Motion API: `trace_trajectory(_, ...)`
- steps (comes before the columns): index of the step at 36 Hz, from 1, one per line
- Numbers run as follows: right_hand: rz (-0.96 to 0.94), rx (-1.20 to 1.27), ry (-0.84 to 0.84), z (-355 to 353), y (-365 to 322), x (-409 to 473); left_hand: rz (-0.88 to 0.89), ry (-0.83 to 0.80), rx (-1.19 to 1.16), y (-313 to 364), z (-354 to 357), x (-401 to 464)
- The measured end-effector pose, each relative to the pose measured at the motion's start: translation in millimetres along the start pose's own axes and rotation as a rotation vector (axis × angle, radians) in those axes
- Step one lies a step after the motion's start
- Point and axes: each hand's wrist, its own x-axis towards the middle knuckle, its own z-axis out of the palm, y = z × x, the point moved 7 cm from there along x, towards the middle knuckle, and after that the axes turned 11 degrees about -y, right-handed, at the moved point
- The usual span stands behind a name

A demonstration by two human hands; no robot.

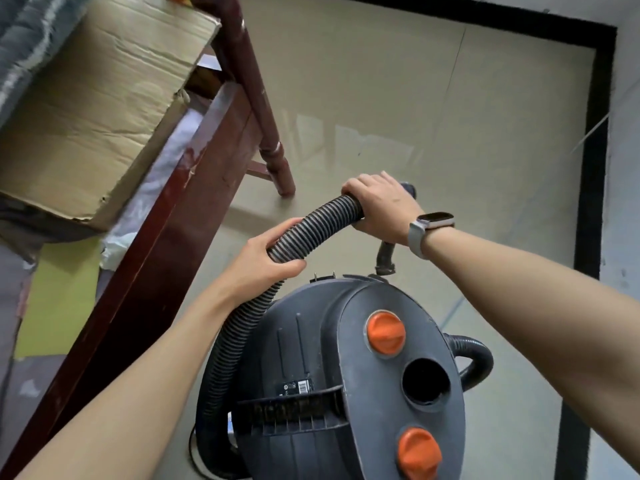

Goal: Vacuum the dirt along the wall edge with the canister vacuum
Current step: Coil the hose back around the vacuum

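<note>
Dark grey round canister vacuum (pixel 332 382) with two orange knobs (pixel 385 333) sits on the beige tiled floor (pixel 381 98), near edge of view. Black ribbed flexible hose (pixel 311 230) arcs above it. Left hand (pixel 266 258): fingers wrapped round the hose mid-run. Right hand (pixel 381 206), grey smartwatch (pixel 431 225) on wrist: fingers wrapped round the hose further along, near its end. Black skirting (pixel 595 150) runs along the floor's right edge. Dark red wooden frame (pixel 214 140) and creased brown cardboard box (pixel 97 109) at left
</note>
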Motion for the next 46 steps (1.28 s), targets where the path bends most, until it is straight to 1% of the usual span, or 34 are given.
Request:
trace_trajectory(3, 0.002, -0.136, -0.001, -8.9, 12.9, -17.5, 0.014, 0.031, 0.082, 3.0, 5.1, 1.3)
trace_trajectory(5, 0.041, -0.143, 0.01, -15.3, 24.8, -33.3, 0.0, 0.074, 0.135, 2.5, 6.8, 2.6)
trace_trajectory(8, 0.106, -0.136, 0.051, -24.7, 37.5, -56.4, -0.087, 0.174, 0.237, -2.4, 2.0, 3.7)
trace_trajectory(11, 0.128, -0.147, 0.092, -32.3, 40.7, -79.0, -0.173, 0.253, 0.43, 0.2, 0.0, 6.1)
trace_trajectory(13, 0.14, -0.172, 0.057, -32.1, 39.2, -93.7, -0.202, 0.286, 0.522, 5.5, 5.4, 8.8)
trace_trajectory(16, 0.182, -0.222, 0.004, -31.2, 38.7, -115.3, -0.223, 0.31, 0.555, 13.3, 18.8, 17.4)
trace_trajectory(21, 0.282, -0.266, -0.039, -41.4, 40.3, -140.8, -0.208, 0.279, 0.623, 25.0, 46.5, 28.6)
trace_trajectory(26, 0.307, -0.342, -0.093, -49.8, 28.4, -145.3, -0.266, 0.212, 0.692, 21.3, 61.4, 24.3)
trace_trajectory(29, 0.308, -0.356, -0.07, -51.4, 22.2, -151.7, -0.284, 0.203, 0.708, 23.0, 63.8, 20.7)
trace_trajectory(34, 0.402, -0.165, -0.061, -40.1, 28.0, -170.7, -0.291, 0.213, 0.767, 32.3, 67.3, 11.4)
trace_trajectory(37, 0.446, -0.092, -0.037, -30.1, 26.2, -181.1, -0.289, 0.211, 0.787, 37.8, 70.4, 7.8)
trace_trajectory(41, 0.49, -0.052, -0.033, -24.9, 25.0, -191.4, -0.277, 0.198, 0.816, 41.6, 74.7, 3.9)
trace_trajectory(46, 0.499, -0.059, -0.118, -30.5, 20.5, -198.4, -0.286, 0.159, 0.811, 41.2, 79.9, -0.5)
